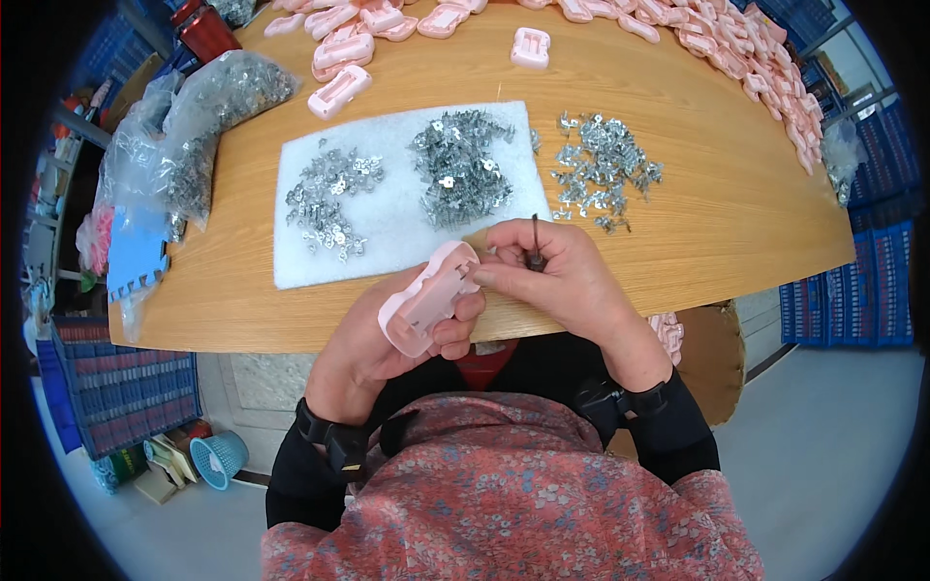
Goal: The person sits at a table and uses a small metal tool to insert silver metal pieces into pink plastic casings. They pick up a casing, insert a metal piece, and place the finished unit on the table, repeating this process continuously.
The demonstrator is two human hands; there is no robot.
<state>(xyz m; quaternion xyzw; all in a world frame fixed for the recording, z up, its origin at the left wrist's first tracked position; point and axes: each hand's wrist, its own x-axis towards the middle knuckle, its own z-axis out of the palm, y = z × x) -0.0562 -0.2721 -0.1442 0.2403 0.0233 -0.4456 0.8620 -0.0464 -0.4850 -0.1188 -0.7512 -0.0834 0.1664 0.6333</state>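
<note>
My left hand (pixel 363 334) grips a pale pink plastic shell (pixel 424 305) from below, with its hollow inside facing up and tilted to the right. Fingers curl round the near side of the shell. My right hand (pixel 572 276) reaches to its upper right end, thumb and forefinger pinched at the inner edge, where a small metal bit seems to sit. A thin dark tool (pixel 536 257) sticks up out of the right hand; its exact kind cannot be told. Just beyond the hands lies a white foam sheet (pixel 397 208) bearing two heaps of small metal contact pieces (pixel 460 165).
More metal pieces (pixel 605 165) lie to the right of the foam. Pink shells (pixel 339 92) are heaped along the far edge and the right. Clear bags of metal parts (pixel 223 107), a red can (pixel 203 34) and a blue foam mat (pixel 136 252) stand at the left.
</note>
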